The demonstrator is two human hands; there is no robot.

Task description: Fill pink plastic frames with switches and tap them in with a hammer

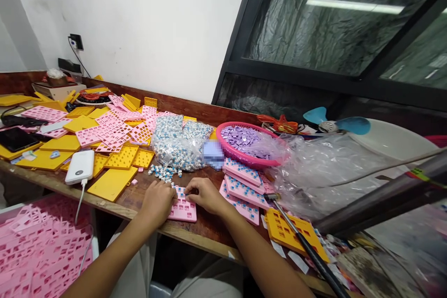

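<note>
A pink plastic grid tray (184, 209) lies on the wooden table (206, 230) near its front edge, with small blue-and-white pieces set in its cells. My left hand (158, 201) rests curled on the tray's left edge, holding it down. My right hand (205, 194) is at the tray's upper right, fingers pinched over a small piece that I cannot make out. Just behind the hands lie loose blue-and-white pieces (162, 172) spilled from a clear bag (178, 142) full of them.
Filled pink trays (244, 186) are stacked to the right. A pink basket (246, 144) holds purple pieces. Yellow and pink empty grids (111, 135) cover the left, with a white power bank (80, 166). Clear plastic bags (321, 172) and a metal rod (307, 247) lie right.
</note>
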